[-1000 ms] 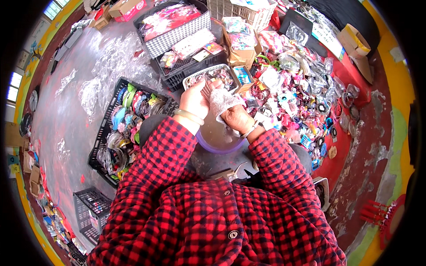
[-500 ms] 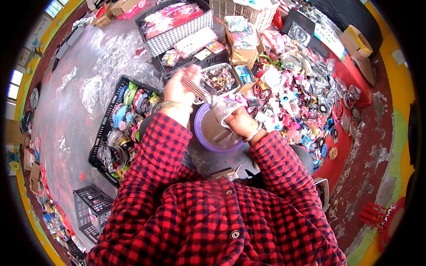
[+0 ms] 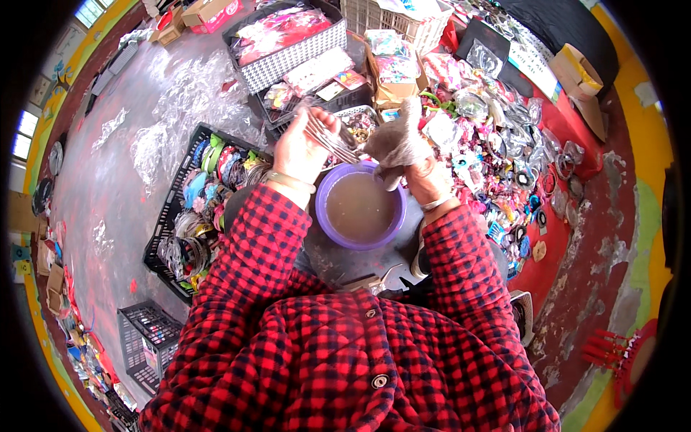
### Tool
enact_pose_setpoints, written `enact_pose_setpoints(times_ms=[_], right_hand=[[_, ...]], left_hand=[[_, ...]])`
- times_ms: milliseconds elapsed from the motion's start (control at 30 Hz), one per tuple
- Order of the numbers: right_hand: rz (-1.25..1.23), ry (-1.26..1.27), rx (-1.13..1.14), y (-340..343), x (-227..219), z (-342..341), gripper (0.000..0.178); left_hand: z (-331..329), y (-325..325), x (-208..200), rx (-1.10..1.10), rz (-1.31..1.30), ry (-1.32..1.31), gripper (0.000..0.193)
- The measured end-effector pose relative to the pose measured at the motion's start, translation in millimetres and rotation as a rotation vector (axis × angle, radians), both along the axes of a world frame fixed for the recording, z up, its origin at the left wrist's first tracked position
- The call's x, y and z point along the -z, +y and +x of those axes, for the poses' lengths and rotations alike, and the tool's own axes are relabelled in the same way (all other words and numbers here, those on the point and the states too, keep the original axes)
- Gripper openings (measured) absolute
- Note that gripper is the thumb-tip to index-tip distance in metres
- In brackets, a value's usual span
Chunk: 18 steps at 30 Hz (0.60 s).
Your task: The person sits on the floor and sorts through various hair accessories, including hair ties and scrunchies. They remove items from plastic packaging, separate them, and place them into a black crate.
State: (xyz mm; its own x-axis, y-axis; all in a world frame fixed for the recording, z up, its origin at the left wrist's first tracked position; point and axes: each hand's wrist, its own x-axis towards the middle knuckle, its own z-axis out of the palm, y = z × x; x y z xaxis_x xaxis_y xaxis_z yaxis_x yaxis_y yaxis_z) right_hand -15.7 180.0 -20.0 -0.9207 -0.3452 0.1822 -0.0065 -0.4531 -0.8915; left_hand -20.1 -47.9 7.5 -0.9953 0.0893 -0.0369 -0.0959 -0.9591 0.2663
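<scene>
My left hand (image 3: pixel 301 147) is closed on a bundle of thin, shiny bands (image 3: pixel 332 139) that look like hair bands. They slant to the right, toward my right hand (image 3: pixel 430 178), which grips a damp-looking grey cloth (image 3: pixel 396 144). The cloth is bunched up, with one end sticking up and another hanging down, and it sits close to the tips of the bands. Below and between both hands stands a purple basin (image 3: pixel 322 216) of cloudy water. My fingers partly hide how the bands are held.
Left of the basin is a black crate (image 3: pixel 160 230) of hair bands. A smaller black basket (image 3: pixel 137 338) stands nearer. Ahead are a grey-and-white crate (image 3: pixel 288 61) of packets and an open carton (image 3: pixel 396 93). A large heap of hair accessories (image 3: pixel 497 158) spreads at right.
My right hand and the cloth have moved right and off the bands, which they wrapped before. The basin's water is now in plain view. My left hand has shifted slightly, still holding the bands.
</scene>
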Motion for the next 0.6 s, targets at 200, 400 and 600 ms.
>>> enact_pose_setpoints(times_ms=[200,400,600], right_hand=[[0.297,0.416,0.15,-68.2,-7.1,24.9,0.032],[0.633,0.669,0.15,-48.6,-12.5,27.9,0.029],[0.466,0.413,0.068,-48.0,-22.9,25.8,0.028]], left_hand=[[11.3,34.0,8.0,0.119,-0.205,0.004,0.028],[14.8,37.1,-4.0,0.189,-0.185,-0.016,0.035],[12.8,36.1,3.9,0.183,-0.167,0.129,0.033]])
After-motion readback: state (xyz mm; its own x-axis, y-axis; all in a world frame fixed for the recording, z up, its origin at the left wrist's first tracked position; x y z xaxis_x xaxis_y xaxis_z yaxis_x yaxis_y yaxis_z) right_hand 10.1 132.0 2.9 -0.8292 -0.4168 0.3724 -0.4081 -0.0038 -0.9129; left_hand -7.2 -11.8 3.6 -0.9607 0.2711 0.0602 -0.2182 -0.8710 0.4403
